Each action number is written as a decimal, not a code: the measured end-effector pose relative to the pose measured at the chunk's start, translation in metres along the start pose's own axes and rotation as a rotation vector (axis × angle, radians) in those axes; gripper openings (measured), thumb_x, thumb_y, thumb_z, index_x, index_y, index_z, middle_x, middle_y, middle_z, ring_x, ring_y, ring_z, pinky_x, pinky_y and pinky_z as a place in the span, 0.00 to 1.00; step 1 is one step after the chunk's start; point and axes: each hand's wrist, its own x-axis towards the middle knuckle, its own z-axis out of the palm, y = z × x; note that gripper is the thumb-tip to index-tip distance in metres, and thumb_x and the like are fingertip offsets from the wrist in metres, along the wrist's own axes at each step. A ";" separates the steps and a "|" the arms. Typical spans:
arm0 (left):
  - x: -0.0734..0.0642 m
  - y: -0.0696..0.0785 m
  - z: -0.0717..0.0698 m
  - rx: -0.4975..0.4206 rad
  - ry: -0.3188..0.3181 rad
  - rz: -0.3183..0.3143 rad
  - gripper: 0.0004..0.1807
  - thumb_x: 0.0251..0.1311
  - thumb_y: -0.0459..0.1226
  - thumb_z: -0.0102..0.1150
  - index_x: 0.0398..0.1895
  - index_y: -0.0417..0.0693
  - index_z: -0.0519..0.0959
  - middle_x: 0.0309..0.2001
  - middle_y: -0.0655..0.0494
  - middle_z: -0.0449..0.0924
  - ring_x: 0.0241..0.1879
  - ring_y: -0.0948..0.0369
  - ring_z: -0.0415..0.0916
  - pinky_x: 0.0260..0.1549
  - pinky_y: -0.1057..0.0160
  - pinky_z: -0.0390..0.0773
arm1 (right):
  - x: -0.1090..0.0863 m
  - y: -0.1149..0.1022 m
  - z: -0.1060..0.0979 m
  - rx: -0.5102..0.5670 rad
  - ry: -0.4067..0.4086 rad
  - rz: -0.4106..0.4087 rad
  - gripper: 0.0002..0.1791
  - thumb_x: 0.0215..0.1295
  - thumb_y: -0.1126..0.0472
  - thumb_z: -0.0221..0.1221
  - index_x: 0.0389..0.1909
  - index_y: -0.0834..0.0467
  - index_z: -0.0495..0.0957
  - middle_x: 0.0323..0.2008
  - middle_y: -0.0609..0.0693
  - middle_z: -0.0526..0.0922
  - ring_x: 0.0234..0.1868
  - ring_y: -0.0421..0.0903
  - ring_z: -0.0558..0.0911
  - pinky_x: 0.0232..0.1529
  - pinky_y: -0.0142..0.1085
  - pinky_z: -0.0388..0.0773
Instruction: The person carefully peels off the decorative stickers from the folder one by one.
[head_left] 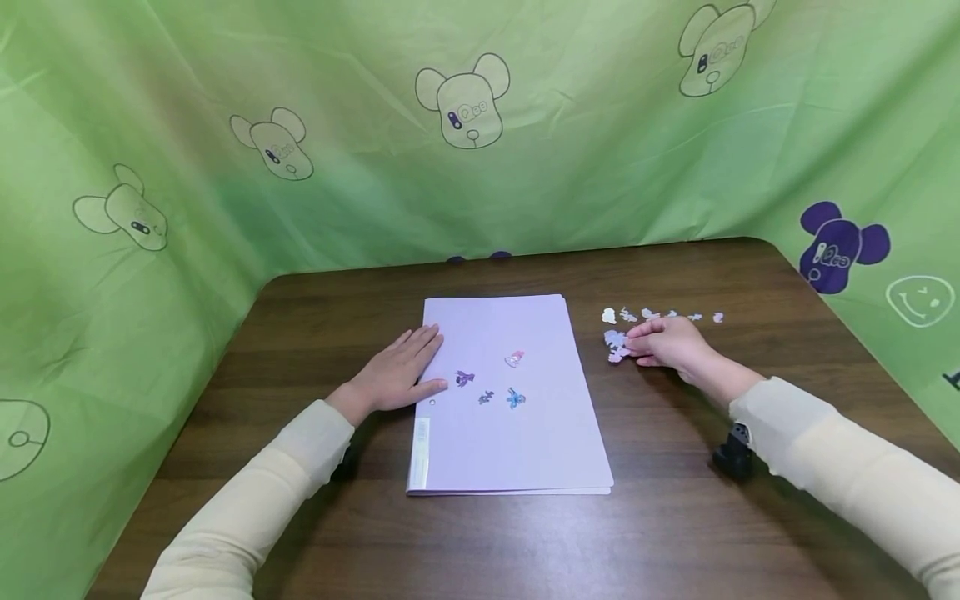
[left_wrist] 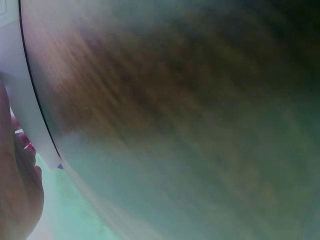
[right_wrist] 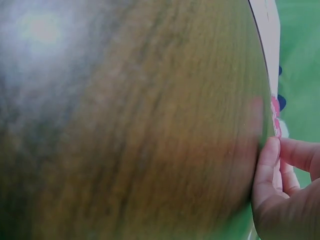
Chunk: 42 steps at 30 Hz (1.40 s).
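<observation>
A pale lilac folder (head_left: 510, 454) lies on the table, with several small stickers on its cover: a purple one (head_left: 464, 378), a small grey-blue one (head_left: 486, 397), a blue one (head_left: 516, 398) and a pink-white one (head_left: 514, 358). My left hand (head_left: 397, 371) rests on the folder's left edge, fingers straight. Right of the folder, my right hand (head_left: 671, 343) pinches a whitish-lilac sticker piece (head_left: 616, 345) between thumb and fingers, just over the table. In the right wrist view, the pinched piece shows a pink edge (right_wrist: 275, 112) beyond the fingertips.
A row of small cut-out stickers lies behind my right hand, from a whitish one (head_left: 608, 316) to a pink one (head_left: 718, 317). The brown wooden table (head_left: 660, 533) stands before a green patterned cloth (head_left: 360, 200). A black wrist device (head_left: 733, 454) hangs under the right sleeve.
</observation>
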 end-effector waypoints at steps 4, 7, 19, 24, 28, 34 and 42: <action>0.000 0.001 -0.001 -0.003 -0.004 -0.001 0.47 0.68 0.65 0.35 0.77 0.42 0.45 0.78 0.50 0.36 0.75 0.59 0.31 0.70 0.59 0.34 | -0.001 0.000 -0.001 0.017 0.014 0.002 0.14 0.67 0.71 0.57 0.48 0.77 0.73 0.29 0.44 0.83 0.30 0.32 0.82 0.35 0.31 0.82; 0.000 0.001 -0.002 -0.004 -0.008 -0.006 0.47 0.68 0.65 0.34 0.77 0.42 0.44 0.78 0.50 0.36 0.75 0.58 0.31 0.71 0.59 0.34 | -0.002 -0.001 -0.001 0.027 0.021 0.009 0.13 0.67 0.70 0.58 0.47 0.75 0.74 0.29 0.45 0.83 0.30 0.32 0.82 0.35 0.31 0.82; 0.000 0.001 -0.001 -0.001 -0.015 -0.009 0.47 0.68 0.65 0.33 0.77 0.42 0.45 0.77 0.49 0.37 0.75 0.58 0.32 0.71 0.58 0.35 | 0.000 0.000 0.000 -0.028 0.041 0.010 0.15 0.66 0.68 0.58 0.48 0.75 0.75 0.29 0.45 0.83 0.28 0.33 0.82 0.31 0.31 0.82; 0.000 0.002 -0.001 0.002 -0.020 -0.016 0.47 0.67 0.66 0.32 0.77 0.43 0.44 0.78 0.50 0.36 0.75 0.58 0.31 0.71 0.59 0.35 | -0.001 -0.001 0.001 -0.053 0.066 0.003 0.15 0.65 0.67 0.59 0.47 0.75 0.75 0.28 0.44 0.83 0.27 0.33 0.81 0.30 0.31 0.82; 0.000 0.002 -0.001 0.004 -0.028 -0.026 0.48 0.67 0.67 0.32 0.78 0.44 0.44 0.78 0.51 0.36 0.75 0.59 0.31 0.70 0.59 0.35 | -0.001 -0.001 0.002 -0.054 0.073 0.003 0.15 0.64 0.67 0.60 0.46 0.75 0.75 0.27 0.44 0.83 0.27 0.33 0.81 0.30 0.31 0.82; 0.000 0.002 -0.001 0.003 -0.022 -0.019 0.47 0.67 0.67 0.32 0.78 0.44 0.44 0.78 0.51 0.36 0.75 0.59 0.31 0.70 0.59 0.35 | -0.001 0.001 0.001 -0.056 0.072 0.000 0.15 0.65 0.67 0.59 0.46 0.75 0.75 0.28 0.44 0.83 0.27 0.33 0.81 0.31 0.31 0.82; 0.000 0.002 -0.001 0.000 -0.017 -0.017 0.48 0.67 0.67 0.32 0.77 0.43 0.44 0.78 0.50 0.36 0.75 0.58 0.31 0.71 0.59 0.36 | -0.002 0.001 0.000 -0.041 0.066 -0.005 0.17 0.65 0.68 0.60 0.49 0.77 0.73 0.29 0.46 0.84 0.28 0.33 0.81 0.33 0.32 0.82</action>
